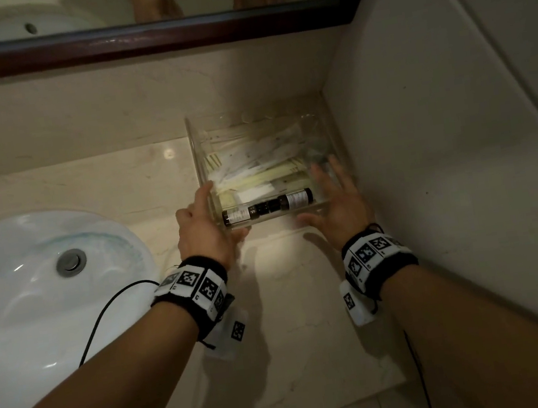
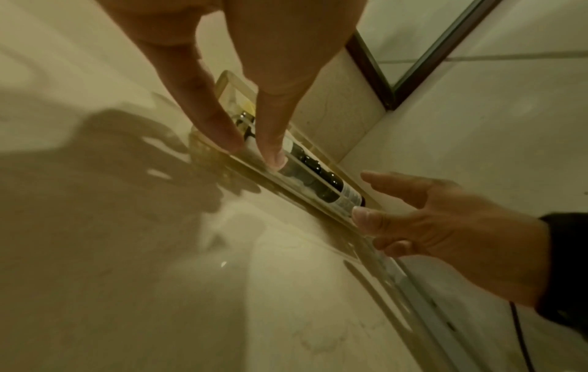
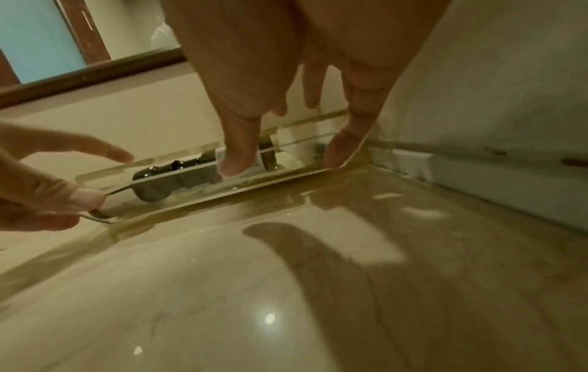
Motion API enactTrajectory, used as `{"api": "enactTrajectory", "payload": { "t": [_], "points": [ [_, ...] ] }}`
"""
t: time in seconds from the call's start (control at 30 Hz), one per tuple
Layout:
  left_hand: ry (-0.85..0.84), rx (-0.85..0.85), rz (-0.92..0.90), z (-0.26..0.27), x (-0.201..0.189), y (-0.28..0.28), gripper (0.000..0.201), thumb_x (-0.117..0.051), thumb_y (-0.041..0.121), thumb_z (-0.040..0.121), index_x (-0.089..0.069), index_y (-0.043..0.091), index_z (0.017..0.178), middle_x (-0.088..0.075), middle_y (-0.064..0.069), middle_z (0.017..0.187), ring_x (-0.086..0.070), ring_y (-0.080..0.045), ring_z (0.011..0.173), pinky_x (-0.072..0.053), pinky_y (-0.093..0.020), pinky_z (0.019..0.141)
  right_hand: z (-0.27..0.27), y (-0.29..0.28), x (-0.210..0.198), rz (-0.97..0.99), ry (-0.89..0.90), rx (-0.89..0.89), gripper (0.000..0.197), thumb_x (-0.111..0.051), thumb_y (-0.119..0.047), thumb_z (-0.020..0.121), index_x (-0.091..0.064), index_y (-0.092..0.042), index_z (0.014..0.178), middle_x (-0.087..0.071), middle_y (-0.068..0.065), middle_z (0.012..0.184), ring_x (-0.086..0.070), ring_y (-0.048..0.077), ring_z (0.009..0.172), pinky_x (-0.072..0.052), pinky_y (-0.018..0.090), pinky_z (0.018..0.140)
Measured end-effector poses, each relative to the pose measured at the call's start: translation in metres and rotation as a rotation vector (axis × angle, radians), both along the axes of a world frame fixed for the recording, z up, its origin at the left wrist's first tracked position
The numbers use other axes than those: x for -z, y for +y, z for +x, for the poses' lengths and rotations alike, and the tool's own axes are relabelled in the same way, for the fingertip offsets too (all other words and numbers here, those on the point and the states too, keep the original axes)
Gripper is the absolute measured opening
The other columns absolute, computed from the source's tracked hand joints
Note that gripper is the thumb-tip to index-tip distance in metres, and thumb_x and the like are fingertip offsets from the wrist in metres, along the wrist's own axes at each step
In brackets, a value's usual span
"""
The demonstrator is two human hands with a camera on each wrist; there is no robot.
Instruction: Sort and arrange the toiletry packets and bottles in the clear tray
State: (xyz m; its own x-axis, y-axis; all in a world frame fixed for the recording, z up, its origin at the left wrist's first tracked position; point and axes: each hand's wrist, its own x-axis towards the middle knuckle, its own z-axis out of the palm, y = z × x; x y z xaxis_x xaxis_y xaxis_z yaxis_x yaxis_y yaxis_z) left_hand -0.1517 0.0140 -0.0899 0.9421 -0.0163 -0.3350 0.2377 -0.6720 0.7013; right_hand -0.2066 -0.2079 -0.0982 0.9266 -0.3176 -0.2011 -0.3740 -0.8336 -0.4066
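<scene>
Tray (image 1: 196, 151) of clear plastic sits between both hands, packets (image 1: 255, 167) and two dark bottles (image 1: 268, 206) inside. Left hand (image 1: 203, 227) pinches its near-left corner; right hand (image 1: 338, 201), fingers straight, touches the right wall.

A bathroom: white sink (image 1: 28, 272), framed mirror (image 1: 128, 2), marble counter (image 1: 292, 304).

White sink (image 1: 30, 289) in marble counter (image 1: 294, 321), dark-framed mirror (image 1: 147, 37) behind
</scene>
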Motion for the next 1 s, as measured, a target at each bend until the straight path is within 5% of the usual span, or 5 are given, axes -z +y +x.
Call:
{"api": "enactTrajectory", "payload": {
  "t": [0.17,0.5,1.0],
  "points": [
    [-0.016,0.050,0.067,0.008,-0.001,0.002,0.083,-0.081,0.024,0.079,-0.037,0.040,0.147,-0.038,-0.001,0.120,-0.047,-0.019,0.097,-0.044,-0.036,0.098,0.008,-0.003,-0.007,0.075,0.018,0.036,0.080,-0.075,-0.038,0.082,-0.033,-0.033,0.150,-0.013,-0.006,0.163,-0.036,0.025,0.140,-0.040,0.047,0.108],
    [-0.122,0.194,0.203,0.024,0.001,0.006,0.059,-0.075,0.035,0.083,-0.045,0.033,0.133,-0.045,-0.006,0.115,-0.059,-0.030,0.088,-0.054,-0.040,0.083,0.024,0.003,-0.019,-0.078,0.083,0.019,0.077,-0.065,-0.046,0.089,-0.024,-0.035,0.153,-0.021,-0.010,0.160,-0.051,0.031,0.125,-0.045,0.044,0.099],
    [-0.157,0.301,0.303,0.033,0.002,0.008,0.050,-0.071,0.041,0.085,-0.044,0.027,0.125,-0.045,-0.006,0.107,-0.060,-0.033,0.076,-0.053,-0.038,0.069,0.031,0.005,-0.015,-0.097,0.058,0.042,0.070,-0.068,-0.046,0.086,-0.041,-0.026,0.147,-0.032,-0.004,0.156,-0.054,0.028,0.123,-0.046,0.037,0.097]
  ]
}}
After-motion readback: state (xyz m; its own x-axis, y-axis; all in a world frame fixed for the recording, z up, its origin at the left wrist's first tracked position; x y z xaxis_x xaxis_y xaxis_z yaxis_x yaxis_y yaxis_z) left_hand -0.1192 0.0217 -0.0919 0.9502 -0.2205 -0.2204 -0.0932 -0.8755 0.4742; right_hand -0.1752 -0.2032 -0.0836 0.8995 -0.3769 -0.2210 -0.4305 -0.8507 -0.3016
